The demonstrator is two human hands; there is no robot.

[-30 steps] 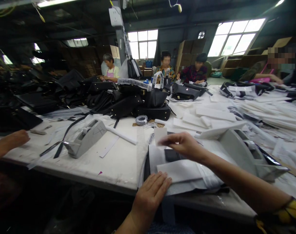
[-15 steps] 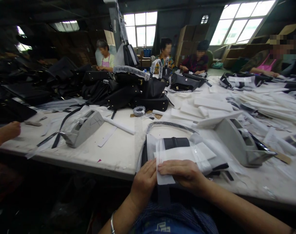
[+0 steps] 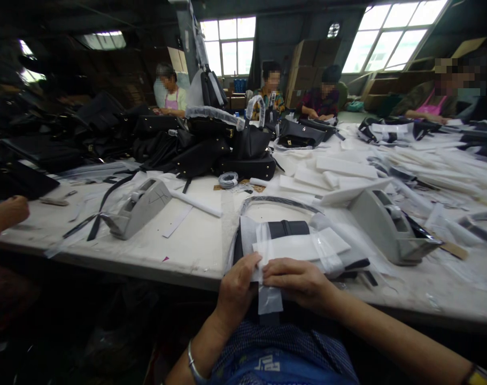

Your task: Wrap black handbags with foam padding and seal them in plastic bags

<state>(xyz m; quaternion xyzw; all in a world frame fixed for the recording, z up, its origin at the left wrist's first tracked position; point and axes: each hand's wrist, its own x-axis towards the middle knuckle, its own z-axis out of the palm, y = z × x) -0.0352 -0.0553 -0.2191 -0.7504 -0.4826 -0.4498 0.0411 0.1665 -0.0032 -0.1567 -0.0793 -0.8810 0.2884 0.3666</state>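
In front of me at the table's edge lies a black bag [image 3: 295,228] with white wrapping sheet [image 3: 301,246] and clear tape [image 3: 327,251] over it. A translucent white strip [image 3: 270,300] runs down across its left part and hangs over the edge. My left hand [image 3: 241,278] is closed, thumb and fingers pinching the strip's left side. My right hand [image 3: 301,278] presses its fingers together on the strip's right side, thumb hidden. Behind the bag arches its wrapped handle [image 3: 275,199].
Grey tape dispensers stand left [image 3: 141,208] and right [image 3: 391,224]. Black bags [image 3: 247,155] are heaped at the back, white sheets [image 3: 343,167] at right. A co-worker's hand [image 3: 13,211] is at far left. Several people sit across the table.
The strip now looks narrower and hangs slightly lower between my hands. My left hand has shifted up a little, its fingers more curled. The camera view has shifted slightly.
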